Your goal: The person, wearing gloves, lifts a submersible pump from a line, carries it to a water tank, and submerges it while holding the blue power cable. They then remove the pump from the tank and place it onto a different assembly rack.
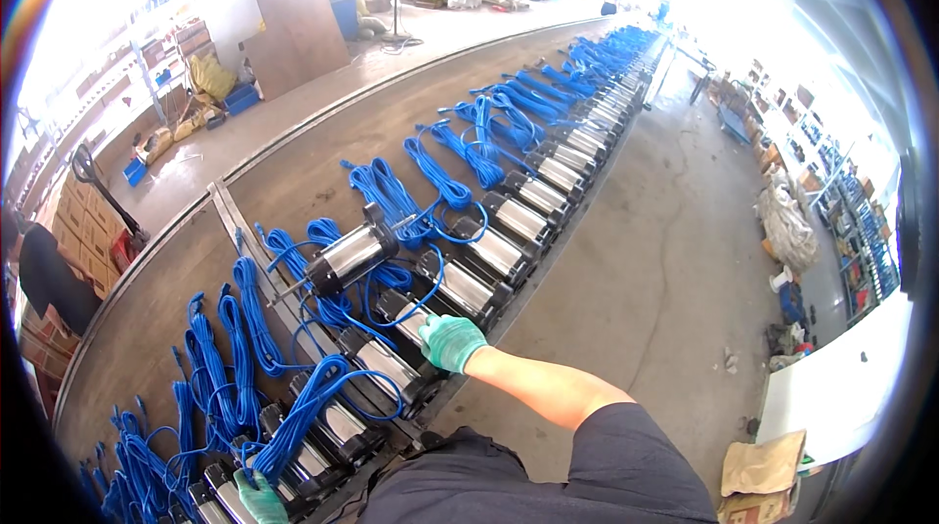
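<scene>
My right hand (452, 343), in a green glove, is closed around the near end of a silver motor-like cylinder (404, 316) with black end caps. At the lower edge my left hand (260, 500), gloved the same way, grips the lower end of a looped bundle of blue cable (298, 426). This bundle hangs over other silver cylinders in the row. Another cylinder (352, 255), with a thin shaft sticking out, lies crosswise on top of blue cables just beyond my right hand. Part of my left hand is cut off by the picture's edge.
A long workbench (323, 157) carries a row of cylinders (518, 219), each beside coiled blue cable (437, 174). A raised metal seam crosses the bench. At left stand a person in dark clothes (54, 275) and a pallet jack (103, 187); shelves (861, 231) line the right.
</scene>
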### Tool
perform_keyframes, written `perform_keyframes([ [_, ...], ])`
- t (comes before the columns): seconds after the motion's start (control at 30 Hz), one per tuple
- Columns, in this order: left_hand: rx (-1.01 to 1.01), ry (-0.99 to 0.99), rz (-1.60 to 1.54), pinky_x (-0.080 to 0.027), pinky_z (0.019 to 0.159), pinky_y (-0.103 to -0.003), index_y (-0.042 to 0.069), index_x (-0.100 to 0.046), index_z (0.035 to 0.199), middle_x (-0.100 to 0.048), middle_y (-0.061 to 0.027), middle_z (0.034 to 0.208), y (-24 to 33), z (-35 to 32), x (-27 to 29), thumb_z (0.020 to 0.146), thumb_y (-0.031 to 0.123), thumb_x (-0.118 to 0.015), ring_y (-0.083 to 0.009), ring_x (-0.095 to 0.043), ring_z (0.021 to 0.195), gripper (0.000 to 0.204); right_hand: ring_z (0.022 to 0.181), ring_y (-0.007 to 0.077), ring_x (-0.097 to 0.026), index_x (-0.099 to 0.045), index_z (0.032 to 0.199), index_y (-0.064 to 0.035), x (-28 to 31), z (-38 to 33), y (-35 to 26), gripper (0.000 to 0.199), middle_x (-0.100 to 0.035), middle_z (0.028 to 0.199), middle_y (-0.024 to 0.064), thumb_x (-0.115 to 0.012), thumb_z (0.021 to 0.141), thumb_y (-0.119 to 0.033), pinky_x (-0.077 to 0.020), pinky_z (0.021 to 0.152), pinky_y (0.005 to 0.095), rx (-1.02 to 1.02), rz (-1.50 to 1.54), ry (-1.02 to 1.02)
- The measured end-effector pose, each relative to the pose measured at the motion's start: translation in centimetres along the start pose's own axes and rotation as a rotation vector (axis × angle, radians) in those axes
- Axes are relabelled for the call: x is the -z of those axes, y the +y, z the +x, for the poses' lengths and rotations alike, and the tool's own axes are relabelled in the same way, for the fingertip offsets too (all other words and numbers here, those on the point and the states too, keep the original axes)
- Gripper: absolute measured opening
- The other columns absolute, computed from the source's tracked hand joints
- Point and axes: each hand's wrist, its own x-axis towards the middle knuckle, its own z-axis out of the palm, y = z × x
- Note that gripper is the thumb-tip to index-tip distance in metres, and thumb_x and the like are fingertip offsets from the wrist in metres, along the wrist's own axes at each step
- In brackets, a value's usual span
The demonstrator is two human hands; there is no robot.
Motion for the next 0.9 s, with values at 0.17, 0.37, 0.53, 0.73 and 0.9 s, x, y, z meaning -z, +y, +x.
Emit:
perform_keyframes([
  [0.17, 0.014, 0.084, -0.204, -0.050, 0.092, -0.044, -0.006, -0.059, 0.123, -0.069, -0.0246, 0.109, -8.3, 1.7, -3.4, 0.100, 0.021, -0.060, -0.0360, -0.066, 0.097, 0.036, 0.097, 0.0344, -0.071, -0.072, 0.097, -0.0082, 0.2, 0.7, -0.7, 0.022, -0.070, 0.105, 0.0173, -0.060, 0.090, -0.026, -0.0577, 0.081, 0.0474, 0.001, 0.003, 0.013],
  [0.37, -0.065, 0.094, -0.015, -0.052, 0.085, -0.046, 0.003, -0.062, 0.116, -0.069, -0.0227, 0.100, -1.7, 1.3, -1.6, 0.093, 0.016, -0.064, -0.0412, -0.068, 0.093, 0.027, 0.083, 0.0342, -0.071, -0.070, 0.083, -0.0119, -2.7, 0.5, 1.1, 0.016, -0.071, 0.090, 0.0148, -0.068, 0.084, -0.028, -0.0581, 0.072, 0.0481, 0.020, -0.058, 0.195],
  [0.53, -0.021, 0.075, -0.014, -0.054, 0.080, -0.046, 0.008, -0.065, 0.115, -0.072, -0.0201, 0.098, -1.0, 0.7, -0.7, 0.096, 0.019, -0.066, -0.0399, -0.070, 0.090, 0.022, 0.080, 0.0357, -0.070, -0.069, 0.083, -0.0105, -3.1, 0.9, 0.6, 0.016, -0.068, 0.089, 0.0148, -0.067, 0.084, -0.026, -0.0567, 0.070, 0.0497, 0.011, -0.073, 0.200],
  [0.73, 0.006, 0.093, -0.016, -0.055, 0.079, -0.044, 0.008, -0.065, 0.116, -0.072, -0.0197, 0.096, 0.3, -0.2, 0.0, 0.096, 0.018, -0.067, -0.0382, -0.071, 0.088, 0.023, 0.088, 0.0337, -0.070, -0.071, 0.086, -0.0093, -2.0, 0.8, 0.0, 0.017, -0.069, 0.095, 0.0141, -0.068, 0.084, -0.026, -0.0571, 0.076, 0.0470, -0.005, -0.093, 0.128],
  [0.9, 0.017, 0.092, -0.016, -0.055, 0.080, -0.044, 0.007, -0.065, 0.116, -0.072, -0.0197, 0.097, 0.3, -0.1, -0.2, 0.096, 0.019, -0.068, -0.0380, -0.071, 0.089, 0.024, 0.087, 0.0337, -0.070, -0.071, 0.084, -0.0089, -2.5, 0.9, 0.5, 0.017, -0.069, 0.094, 0.0142, -0.068, 0.085, -0.026, -0.0567, 0.075, 0.0474, -0.005, -0.089, 0.155],
])
